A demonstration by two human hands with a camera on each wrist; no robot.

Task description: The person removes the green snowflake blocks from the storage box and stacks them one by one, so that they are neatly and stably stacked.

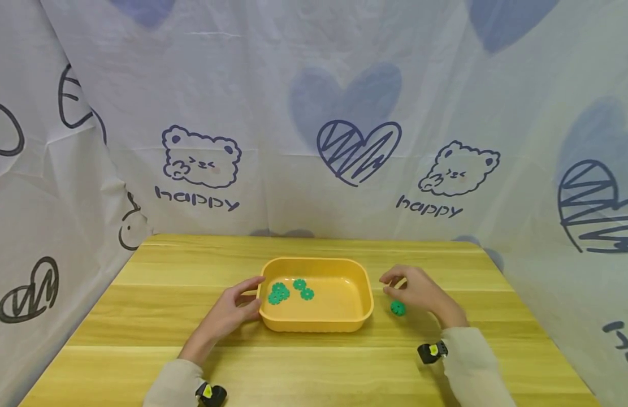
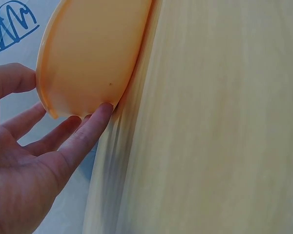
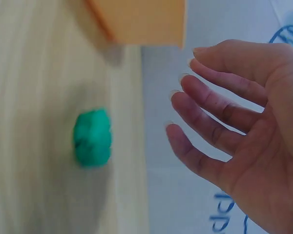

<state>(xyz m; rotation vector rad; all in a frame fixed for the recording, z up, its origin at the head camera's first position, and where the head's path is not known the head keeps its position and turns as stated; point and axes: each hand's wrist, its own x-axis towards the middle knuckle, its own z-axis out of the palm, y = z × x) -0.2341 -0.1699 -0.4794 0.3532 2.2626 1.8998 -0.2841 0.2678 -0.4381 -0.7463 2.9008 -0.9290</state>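
A yellow-orange tray (image 1: 319,326) stands on the table, with several green flower-shaped pieces (image 1: 279,294) lying in its left half. My left hand (image 1: 226,314) touches the tray's left end with its fingertips; in the left wrist view the fingers of that hand (image 2: 44,151) rest against the outer wall of the tray (image 2: 97,53). Right of the tray, my right hand (image 1: 420,291) hangs above the table, fingers slightly bent and holding nothing. Close below it lies a round green piece (image 1: 397,308), seen in the right wrist view as a thick green lump (image 3: 93,138) apart from the hand (image 3: 234,112).
The wooden table (image 1: 303,373) reaches back to a white cloth (image 1: 273,102) printed with hearts, bears and lettering. The cloth also hangs at both sides. A black band with a small device sits on each wrist.
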